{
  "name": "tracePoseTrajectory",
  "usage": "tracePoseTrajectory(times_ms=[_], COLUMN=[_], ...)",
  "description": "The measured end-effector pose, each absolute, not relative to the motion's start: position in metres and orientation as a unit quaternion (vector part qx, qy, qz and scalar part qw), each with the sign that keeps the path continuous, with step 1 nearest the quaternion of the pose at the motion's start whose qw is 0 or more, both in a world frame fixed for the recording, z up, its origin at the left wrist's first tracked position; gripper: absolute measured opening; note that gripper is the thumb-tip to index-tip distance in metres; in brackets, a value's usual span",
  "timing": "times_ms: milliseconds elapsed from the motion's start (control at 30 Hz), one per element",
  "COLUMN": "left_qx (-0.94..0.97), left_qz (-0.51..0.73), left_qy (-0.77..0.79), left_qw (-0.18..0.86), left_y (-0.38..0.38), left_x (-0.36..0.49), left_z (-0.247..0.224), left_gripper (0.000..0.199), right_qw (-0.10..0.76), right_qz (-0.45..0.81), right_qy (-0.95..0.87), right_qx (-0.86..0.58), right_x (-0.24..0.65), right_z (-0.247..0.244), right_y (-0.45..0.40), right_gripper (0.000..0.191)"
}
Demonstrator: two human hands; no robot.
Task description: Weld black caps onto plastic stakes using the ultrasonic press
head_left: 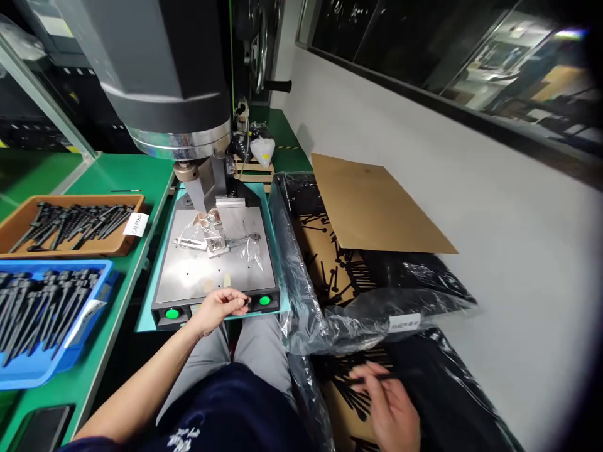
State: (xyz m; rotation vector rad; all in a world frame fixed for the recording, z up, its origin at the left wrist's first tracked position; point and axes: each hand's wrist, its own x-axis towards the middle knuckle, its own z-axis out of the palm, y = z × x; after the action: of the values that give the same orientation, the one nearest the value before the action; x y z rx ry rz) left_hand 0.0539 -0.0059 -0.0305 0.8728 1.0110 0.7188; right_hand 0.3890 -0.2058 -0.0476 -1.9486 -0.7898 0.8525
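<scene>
White wall (499, 251) with a dark-framed window (405, 50) bounds the workstation on the right; a green workbench (117, 169) flanks it on the left. On the bench stand an orange tray (94, 252) bearing a white label (136, 224) and, nearer the person, a blue tray (78, 353), both filled with slender black, headed parts. Centre: a grey machine head (164, 75) overhangs a steel bed plate (176, 276), on which sits a metal fixture (215, 242) partly wrapped in clear film. Two green buttons (172, 313) are set in the front edge of the machine base.

Left hand (223, 307): over that front edge, between the buttons and just beside the right-hand one; thumb and forefinger are drawn together, though one cannot tell whether they grip anything. Right hand (384, 402): blurred, above the lower plastic-lined box (308, 389), its thumb and fingers closed on a slim black rod (389, 376). Similar parts lie in the box beneath. Beyond it, an upper plastic-lined box (301, 307) holds more black headed parts, partly covered by a tilted cardboard sheet (377, 207).
</scene>
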Motion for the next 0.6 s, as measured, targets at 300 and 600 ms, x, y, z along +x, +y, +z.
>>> tracePoseTrajectory(times_ms=[300, 600], left_qx=[0.277, 0.269], left_qz=[0.478, 0.567], left_qy=[0.319, 0.305], left_qw=[0.770, 0.716], left_y=[-0.009, -0.050], left_x=[0.038, -0.036], left_z=[0.003, 0.003], left_gripper=[0.028, 0.020], right_qw=[0.397, 0.371], right_qz=[0.275, 0.358], right_qy=[-0.699, -0.732], right_qx=[-0.528, -0.446], right_x=[0.242, 0.156], right_z=[-0.022, -0.016], right_y=[-0.102, -0.089], right_gripper=[0.025, 0.026])
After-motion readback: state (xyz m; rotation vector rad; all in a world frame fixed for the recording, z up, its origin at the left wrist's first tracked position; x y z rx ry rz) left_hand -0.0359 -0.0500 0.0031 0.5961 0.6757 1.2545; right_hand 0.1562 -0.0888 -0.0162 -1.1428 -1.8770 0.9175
